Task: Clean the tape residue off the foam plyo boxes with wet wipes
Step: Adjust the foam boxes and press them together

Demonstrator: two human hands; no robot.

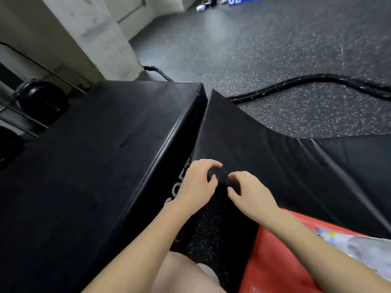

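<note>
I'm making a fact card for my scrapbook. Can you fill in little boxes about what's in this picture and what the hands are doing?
place: gym floor, dark rubber with pale specks
big box: black foam plyo box on the left, white letters on its side
second box: black foam box on the right, lower
left hand: fingers curled, pinching something small and dark
right hand: fingers curled at the same dark bit
what the bit is: too blurred to tell
rope: thick black rope lying on the floor
red thing: red pad bottom right, a plastic packet on it
</note>
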